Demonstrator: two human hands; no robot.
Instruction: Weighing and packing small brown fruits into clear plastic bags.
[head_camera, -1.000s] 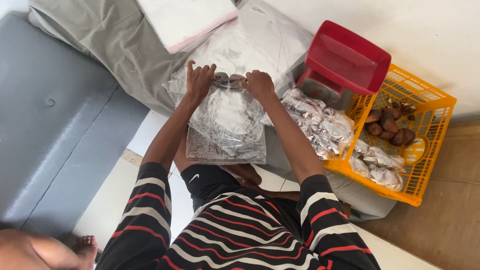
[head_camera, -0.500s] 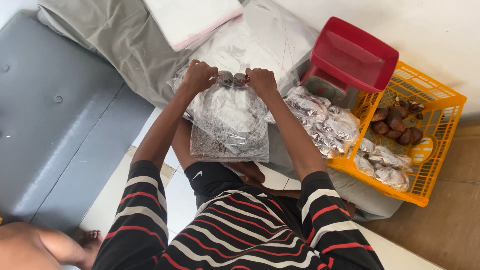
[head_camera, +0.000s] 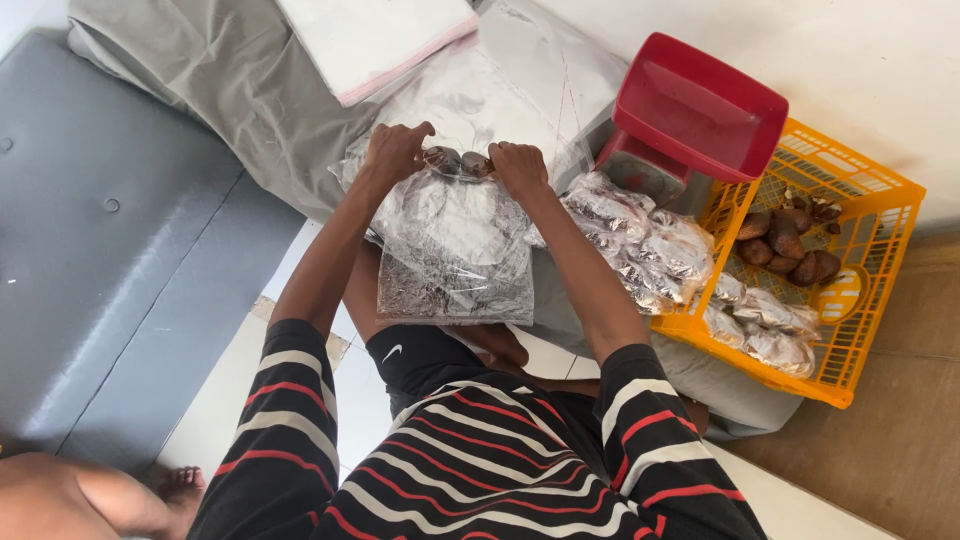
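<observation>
One clear bag (head_camera: 455, 250) pinched at its top by both hands (head_camera: 395, 155) (head_camera: 520, 168); one orange crate (head_camera: 870, 300) beside.

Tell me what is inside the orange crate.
The orange crate holds several brown round items at the far end and foil-wrapped packs in clear bags nearer. Whatever lies beneath the packs is covered.

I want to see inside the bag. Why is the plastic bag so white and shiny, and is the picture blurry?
Head view: daylight glares off the crinkled clear bag, which the left hand and right hand pinch at its top, so white patches hide its contents. Same sheen on the filled packets beside the orange crate. The picture is sharp; shadows are soft.
</observation>
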